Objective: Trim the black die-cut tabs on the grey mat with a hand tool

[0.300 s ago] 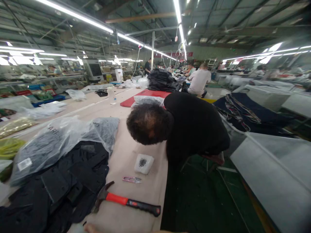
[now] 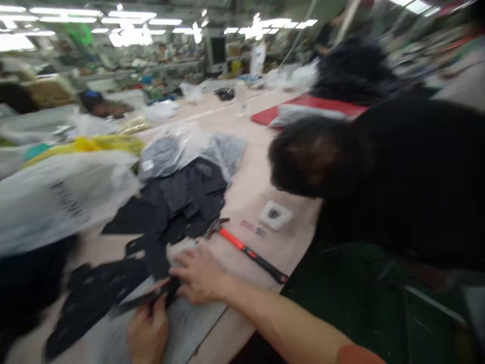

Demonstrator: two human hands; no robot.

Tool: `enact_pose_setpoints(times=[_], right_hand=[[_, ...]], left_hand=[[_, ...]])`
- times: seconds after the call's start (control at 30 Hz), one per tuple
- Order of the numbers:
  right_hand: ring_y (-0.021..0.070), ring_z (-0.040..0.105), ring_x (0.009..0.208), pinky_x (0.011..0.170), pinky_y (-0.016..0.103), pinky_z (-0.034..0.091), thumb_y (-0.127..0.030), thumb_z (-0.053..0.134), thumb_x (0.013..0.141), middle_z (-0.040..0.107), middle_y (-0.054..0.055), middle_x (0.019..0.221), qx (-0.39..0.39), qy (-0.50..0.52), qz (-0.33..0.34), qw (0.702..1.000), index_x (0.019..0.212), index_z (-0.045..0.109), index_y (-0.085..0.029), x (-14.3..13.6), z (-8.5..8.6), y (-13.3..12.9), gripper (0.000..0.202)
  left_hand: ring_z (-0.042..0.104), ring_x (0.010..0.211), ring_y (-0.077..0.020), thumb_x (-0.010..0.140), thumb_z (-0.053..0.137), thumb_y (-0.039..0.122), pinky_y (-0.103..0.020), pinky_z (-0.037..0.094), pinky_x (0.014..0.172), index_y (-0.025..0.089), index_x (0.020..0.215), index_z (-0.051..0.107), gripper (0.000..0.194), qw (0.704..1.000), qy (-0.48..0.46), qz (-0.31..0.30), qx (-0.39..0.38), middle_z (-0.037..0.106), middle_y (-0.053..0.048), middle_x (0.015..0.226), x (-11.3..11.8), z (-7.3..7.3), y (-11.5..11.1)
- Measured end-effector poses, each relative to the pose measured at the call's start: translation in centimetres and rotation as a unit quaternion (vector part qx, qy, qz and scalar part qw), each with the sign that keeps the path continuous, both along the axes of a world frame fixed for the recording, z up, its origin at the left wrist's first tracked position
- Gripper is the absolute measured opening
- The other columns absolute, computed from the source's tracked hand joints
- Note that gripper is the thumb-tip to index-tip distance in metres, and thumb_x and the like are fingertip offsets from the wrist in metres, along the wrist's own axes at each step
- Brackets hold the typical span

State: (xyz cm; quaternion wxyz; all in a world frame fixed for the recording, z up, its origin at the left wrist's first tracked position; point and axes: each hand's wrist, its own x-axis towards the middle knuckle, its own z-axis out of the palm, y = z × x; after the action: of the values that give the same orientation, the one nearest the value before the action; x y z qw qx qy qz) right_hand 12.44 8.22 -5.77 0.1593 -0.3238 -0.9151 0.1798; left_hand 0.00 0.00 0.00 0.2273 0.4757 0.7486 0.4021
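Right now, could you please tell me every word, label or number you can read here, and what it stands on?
None can be read.
Dark print on the white plastic bag: letters too blurred to read.
Small white label on the clear bag of grey garments: too small and blurred to read.
Hammer by the right hand: no visible marking.

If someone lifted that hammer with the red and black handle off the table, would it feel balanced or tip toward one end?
The hammer would probably tip toward its dark metal head, which looks bulkier than the slim handle. It should stay rigid, unlike the limp black fabric beside it. Lying flat on the table, it seems unlikely to roll far; the claw head would stop it.
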Motion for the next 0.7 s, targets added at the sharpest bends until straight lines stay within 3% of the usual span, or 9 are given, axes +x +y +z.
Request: enact_pose_setpoints(times=[0.1, 0.17, 0.23, 0.4, 0.7], right_hand=[[0.0276, 0.034, 0.131, 0.112, 0.059, 0.017, -0.043, 0.066, 0.085, 0.043, 0.006, 0.143, -0.042, 0.014, -0.004, 0.999, 0.132, 0.052, -0.026, -0.4, -0.6, 0.5, 0.052], [0.0279, 0.031, 0.132, 0.112, 0.056, 0.016, -0.040, 0.065, 0.085, 0.041, 0.007, 0.144, -0.053, 0.018, 0.009, 0.998, 0.134, 0.052, -0.025, -0.9, -1.7, 0.8, 0.052], [0.0283, 0.030, 0.132, 0.112, 0.054, 0.018, -0.040, 0.064, 0.086, 0.040, 0.007, 0.145, -0.057, 0.016, 0.018, 0.998, 0.134, 0.052, -0.024, -1.2, -2.3, 0.6, 0.052], [0.0282, 0.029, 0.132, 0.111, 0.050, 0.019, -0.042, 0.062, 0.087, 0.038, 0.006, 0.145, -0.054, -0.004, 0.013, 0.998, 0.135, 0.052, -0.024, -1.1, -2.2, 0.2, 0.052], [0.0278, 0.028, 0.133, 0.112, 0.049, 0.017, -0.044, 0.058, 0.089, 0.036, 0.005, 0.147, -0.063, -0.013, 0.015, 0.998, 0.135, 0.051, -0.024, -1.3, -2.5, 0.6, 0.051]], left_hand=[[0.065, 0.101, -0.0232, 0.078, 0.057, 0.035, -0.037, 0.052, 0.095, 0.031, 0.088, 0.073, 0.019, 0.998, 0.034, 0.049, -0.037, 0.071, 0.002, 0.099, -2.9, -4.0, -0.2], [0.065, 0.099, -0.0222, 0.083, 0.055, 0.033, -0.038, 0.051, 0.096, 0.024, 0.095, 0.072, 0.024, 1.000, 0.017, 0.013, 0.012, 0.071, -0.003, 0.101, -4.6, -6.7, -0.4], [0.065, 0.097, -0.0205, 0.085, 0.056, 0.032, -0.036, 0.052, 0.094, 0.019, 0.098, 0.070, 0.024, 0.999, -0.014, 0.013, 0.044, 0.071, -0.006, 0.101, -5.4, -8.2, -0.6], [0.066, 0.096, -0.0199, 0.087, 0.058, 0.030, -0.036, 0.053, 0.093, 0.015, 0.100, 0.068, 0.022, 0.993, -0.091, 0.037, 0.067, 0.071, -0.007, 0.100, -5.2, -8.5, -0.6], [0.066, 0.097, -0.0189, 0.086, 0.060, 0.025, -0.035, 0.054, 0.093, 0.016, 0.100, 0.065, 0.017, 0.989, -0.113, 0.020, 0.094, 0.070, -0.006, 0.100, -5.2, -8.4, -0.7]])
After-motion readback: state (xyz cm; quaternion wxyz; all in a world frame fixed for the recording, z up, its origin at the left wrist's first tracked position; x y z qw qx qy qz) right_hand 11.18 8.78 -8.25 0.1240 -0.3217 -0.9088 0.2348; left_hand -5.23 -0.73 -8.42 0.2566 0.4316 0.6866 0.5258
